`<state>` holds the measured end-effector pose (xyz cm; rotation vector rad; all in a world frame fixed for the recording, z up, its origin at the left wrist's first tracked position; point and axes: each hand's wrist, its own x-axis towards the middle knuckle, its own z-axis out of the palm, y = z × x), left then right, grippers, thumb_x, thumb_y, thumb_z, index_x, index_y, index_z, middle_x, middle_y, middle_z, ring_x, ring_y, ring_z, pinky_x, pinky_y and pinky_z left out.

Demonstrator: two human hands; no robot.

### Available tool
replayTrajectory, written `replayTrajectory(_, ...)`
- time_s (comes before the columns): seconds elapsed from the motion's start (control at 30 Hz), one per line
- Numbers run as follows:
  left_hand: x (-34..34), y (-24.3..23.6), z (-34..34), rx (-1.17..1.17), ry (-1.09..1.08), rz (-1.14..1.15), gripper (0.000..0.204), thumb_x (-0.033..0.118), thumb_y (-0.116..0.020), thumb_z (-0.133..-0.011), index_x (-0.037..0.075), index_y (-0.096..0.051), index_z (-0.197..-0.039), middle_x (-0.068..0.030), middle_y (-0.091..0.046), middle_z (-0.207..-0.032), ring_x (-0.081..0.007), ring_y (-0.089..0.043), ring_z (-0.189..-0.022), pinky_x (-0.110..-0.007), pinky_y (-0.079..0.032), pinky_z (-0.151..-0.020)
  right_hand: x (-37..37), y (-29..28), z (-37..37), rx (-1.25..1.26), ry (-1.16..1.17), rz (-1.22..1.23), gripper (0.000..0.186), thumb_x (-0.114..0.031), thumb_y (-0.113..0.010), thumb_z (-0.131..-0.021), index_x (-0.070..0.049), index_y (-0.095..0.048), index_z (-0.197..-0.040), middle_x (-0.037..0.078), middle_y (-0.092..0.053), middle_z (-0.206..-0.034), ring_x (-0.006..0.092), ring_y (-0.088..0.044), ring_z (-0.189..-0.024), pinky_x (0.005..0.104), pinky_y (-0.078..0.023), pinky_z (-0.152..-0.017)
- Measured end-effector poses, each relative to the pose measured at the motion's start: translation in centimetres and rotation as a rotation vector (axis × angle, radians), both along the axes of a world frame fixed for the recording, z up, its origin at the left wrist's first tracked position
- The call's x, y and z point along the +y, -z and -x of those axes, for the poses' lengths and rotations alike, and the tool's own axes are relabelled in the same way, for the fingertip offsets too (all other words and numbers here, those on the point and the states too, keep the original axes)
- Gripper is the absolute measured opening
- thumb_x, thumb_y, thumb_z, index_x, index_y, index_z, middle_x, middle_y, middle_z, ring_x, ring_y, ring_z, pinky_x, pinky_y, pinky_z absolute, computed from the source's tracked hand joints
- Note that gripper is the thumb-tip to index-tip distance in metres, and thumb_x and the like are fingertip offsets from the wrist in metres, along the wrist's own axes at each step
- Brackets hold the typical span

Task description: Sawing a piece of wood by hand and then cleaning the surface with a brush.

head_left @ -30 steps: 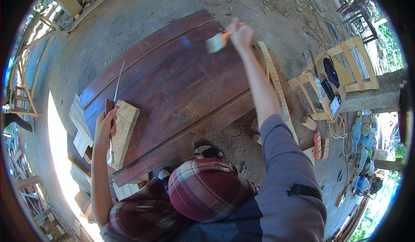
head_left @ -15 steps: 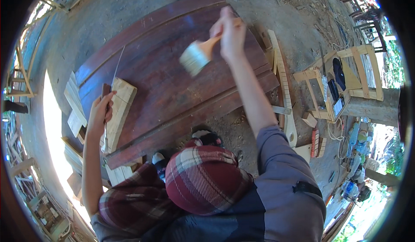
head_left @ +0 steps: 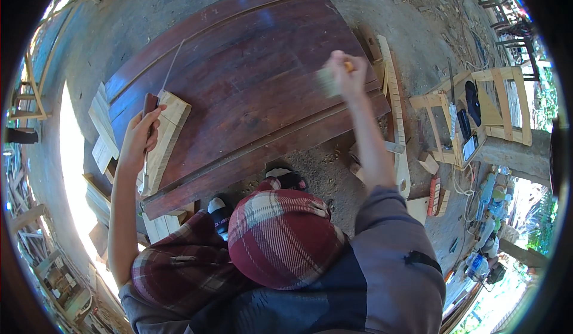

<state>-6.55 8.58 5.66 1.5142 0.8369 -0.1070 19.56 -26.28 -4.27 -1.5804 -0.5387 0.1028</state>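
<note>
In front of me lies a large dark reddish-brown wooden panel (head_left: 256,77). My right hand (head_left: 349,74) is closed around the handle of a wide, pale-bristled brush (head_left: 328,82), blurred by motion over the panel's right part; whether the bristles touch it I cannot tell. My left hand (head_left: 142,132) grips a brown wooden handle (head_left: 150,103) at the panel's left end. A thin metal strip (head_left: 173,65) runs away from beside that handle, its join not clear. Against the left hand sits a pale wood block (head_left: 170,131) with a slanted edge, lying on the panel.
Pale boards (head_left: 102,122) are stacked left of the panel. To its right lie long slotted wood pieces (head_left: 394,95) and a red block (head_left: 434,191). Farther right, a wooden frame (head_left: 444,128) carries a phone (head_left: 470,147) and dark items. Bottles (head_left: 479,265) stand at the lower right.
My right hand has swung the brush right and nearer to me, from over the panel's middle to its right part. My left hand stays about where it was, still gripping the brown handle.
</note>
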Motion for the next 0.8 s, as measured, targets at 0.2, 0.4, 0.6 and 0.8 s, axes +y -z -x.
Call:
replayTrajectory(0.2,1.3,0.5,0.3,-0.004,-0.081,0.02,0.031,0.025,-0.052,-0.096,0.001,-0.056,-0.115,0.0053,-0.043,-0.07,-0.001,-0.032,-0.042,-0.019,-0.023,-0.038,-12.0,1.1,-9.1,-0.351,0.385,0.235,0.049,-0.031,-0.059,-0.095,-0.007,-0.051,-0.053,-0.005,-0.041,-0.048,0.0053,-0.037,-0.043,0.0273,-0.026,-0.041)
replayTrajectory(0.4,1.3,1.4,-0.4,0.006,-0.078,0.008,0.031,0.026,-0.053,-0.095,0.002,-0.057,-0.115,0.0056,-0.043,-0.07,-0.0011,-0.032,-0.044,-0.019,-0.024,-0.039,5.0,-2.5,8.0,0.119,-0.1,-0.673,0.05,-0.016,-0.05,-0.097,-0.009,-0.039,-0.05,-0.003,-0.037,-0.046,0.0064,-0.033,-0.042,0.0248,-0.022,-0.04)
replayTrajectory(0.6,-1.2,1.1,-3.0,-0.035,-0.026,0.001,0.03,0.027,-0.055,-0.095,0.003,-0.058,-0.113,0.0058,-0.043,-0.07,-0.0013,-0.032,-0.044,-0.02,-0.024,-0.04,7.7,2.1,12.7,0.126,-0.196,-0.514,0.052,-0.017,-0.046,-0.1,-0.011,-0.036,-0.049,-0.005,-0.037,-0.047,0.0042,-0.032,-0.043,0.0242,-0.024,-0.041)
replayTrajectory(0.8,0.1,1.7,-1.6,-0.021,0.004,-0.017,0.028,0.026,-0.054,-0.095,0.004,-0.059,-0.113,0.0071,-0.04,-0.069,0.0001,-0.031,-0.045,-0.02,-0.022,-0.04,-7.2,0.3,-1.2,-0.68,0.378,0.286,0.046,-0.017,-0.056,-0.096,-0.004,-0.043,-0.054,-0.006,-0.039,-0.05,0.0043,-0.035,-0.046,0.0269,-0.024,-0.042)
